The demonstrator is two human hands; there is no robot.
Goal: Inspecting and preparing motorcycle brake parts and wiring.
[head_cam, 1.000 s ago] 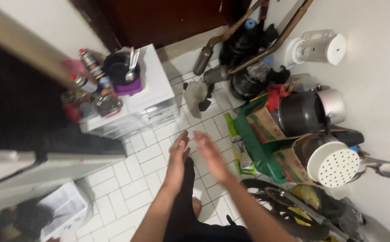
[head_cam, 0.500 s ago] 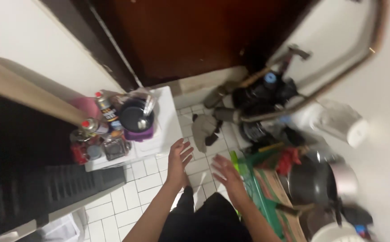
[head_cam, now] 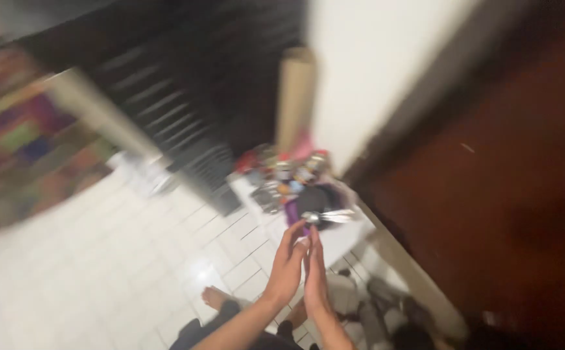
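Observation:
The picture is blurred by fast motion. My left hand [head_cam: 287,266] and my right hand [head_cam: 315,275] are raised in front of me, palms facing each other and nearly touching, fingers straight. Neither hand holds anything. Just beyond my fingertips stands a white drawer unit [head_cam: 347,236] with a dark bowl in a purple container [head_cam: 313,202], a metal spoon [head_cam: 324,217] and several small jars and cans [head_cam: 292,170] on top. My bare foot [head_cam: 216,298] shows on the white tiled floor below.
A dark brown door [head_cam: 503,194] fills the right side. A tall cardboard tube [head_cam: 293,97] leans on the white wall behind the drawer unit. A black slatted unit [head_cam: 185,123] stands to the left. Dark shoes [head_cam: 393,317] lie by the door's foot.
The view has swung sharply left and tilted; the pots and boxes are out of sight. My two hands have come together, from a hand's width apart to almost touching.

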